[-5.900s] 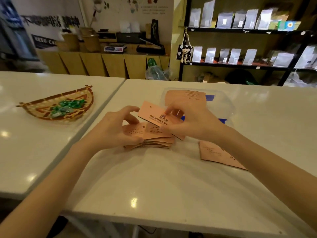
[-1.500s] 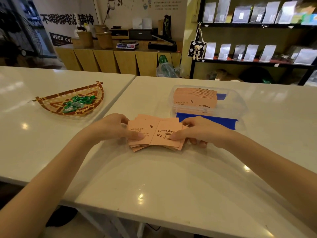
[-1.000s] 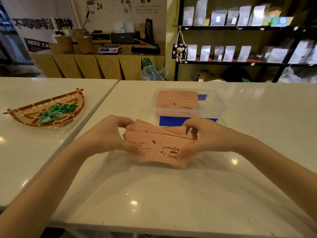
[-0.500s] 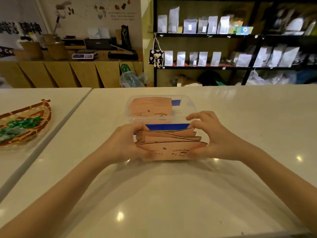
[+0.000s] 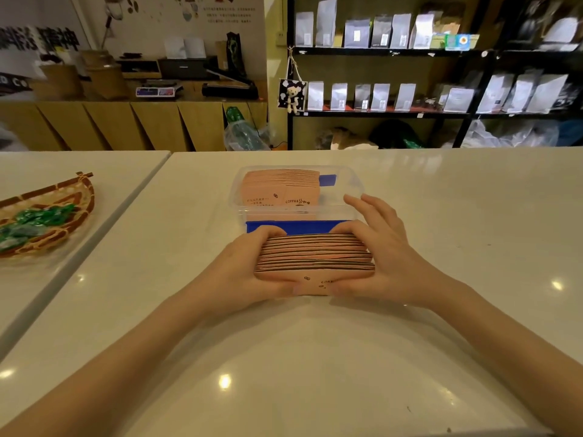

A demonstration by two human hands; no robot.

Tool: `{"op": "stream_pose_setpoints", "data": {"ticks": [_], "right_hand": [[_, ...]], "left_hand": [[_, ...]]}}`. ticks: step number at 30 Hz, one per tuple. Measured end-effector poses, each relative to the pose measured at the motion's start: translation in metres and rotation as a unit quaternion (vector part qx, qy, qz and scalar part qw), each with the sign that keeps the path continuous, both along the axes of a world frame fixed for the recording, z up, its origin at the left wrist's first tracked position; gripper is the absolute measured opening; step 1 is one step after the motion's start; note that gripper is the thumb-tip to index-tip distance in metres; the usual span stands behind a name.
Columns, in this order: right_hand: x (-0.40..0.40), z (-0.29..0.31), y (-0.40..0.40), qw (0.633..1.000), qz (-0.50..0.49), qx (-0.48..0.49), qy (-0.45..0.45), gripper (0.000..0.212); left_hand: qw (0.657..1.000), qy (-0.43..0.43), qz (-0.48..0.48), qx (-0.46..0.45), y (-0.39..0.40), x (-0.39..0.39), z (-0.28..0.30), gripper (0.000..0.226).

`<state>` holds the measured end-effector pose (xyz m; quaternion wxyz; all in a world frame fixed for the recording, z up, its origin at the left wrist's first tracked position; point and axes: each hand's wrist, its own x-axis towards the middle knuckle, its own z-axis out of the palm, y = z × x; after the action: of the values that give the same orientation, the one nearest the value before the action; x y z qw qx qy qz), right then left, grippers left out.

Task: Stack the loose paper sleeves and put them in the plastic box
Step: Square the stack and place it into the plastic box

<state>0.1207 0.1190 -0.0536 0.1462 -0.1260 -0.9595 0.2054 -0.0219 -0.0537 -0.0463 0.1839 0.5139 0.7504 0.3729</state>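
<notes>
**A pinched stack of sleeves, ready for the box**

Nearest to me, two bare forearms reach over the white table (image 5: 315, 357) and meet at a bundle of pink paper sleeves (image 5: 315, 257). The left hand (image 5: 239, 269) clamps one end, the right hand (image 5: 388, 263) the other; thumbs press the printed front face, and the fingers curl behind. Two or three fingers (image 5: 362, 206) of the right hand are lifted and spread, free of the paper. The bundle stands on its long edge, on or just above the tabletop, layered edges upward.

By the look of it, the paper is light and thin, stiff only when packed together. Loosen the squeeze and the sheets would likely fan out or slide. Holding both short ends, as now, seems the safest purchase.

Just behind the hands stands the clear plastic box (image 5: 355, 190), with an earlier stack (image 5: 280, 187) leaning at its left and room to the right. Off to the left, on the neighbouring table, is a woven basket (image 5: 75, 212) of green sweets.
</notes>
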Motion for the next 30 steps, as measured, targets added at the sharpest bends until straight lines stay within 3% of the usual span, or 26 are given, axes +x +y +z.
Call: {"op": "stream_pose_setpoints", "data": {"ticks": [7, 14, 18, 30], "right_hand": [[0.008, 0.001, 0.009, 0.999, -0.023, -0.036, -0.022, 0.072], [-0.002, -0.012, -0.007, 0.997, -0.053, 0.011, 0.060, 0.073], [0.000, -0.009, -0.008, 0.996, -0.043, 0.005, 0.081, 0.061], [0.007, -0.011, 0.002, 0.998, -0.029, 0.056, 0.025, 0.082]], "left_hand": [[1.000, -0.019, 0.011, -0.003, -0.002, -0.008, -0.008, 0.059], [0.999, -0.005, 0.040, 0.028, 0.000, -0.002, -0.015, 0.045], [0.999, 0.018, 0.037, 0.018, -0.002, -0.002, -0.011, 0.051], [1.000, 0.001, 0.026, 0.015, -0.003, -0.001, -0.013, 0.056]]}}
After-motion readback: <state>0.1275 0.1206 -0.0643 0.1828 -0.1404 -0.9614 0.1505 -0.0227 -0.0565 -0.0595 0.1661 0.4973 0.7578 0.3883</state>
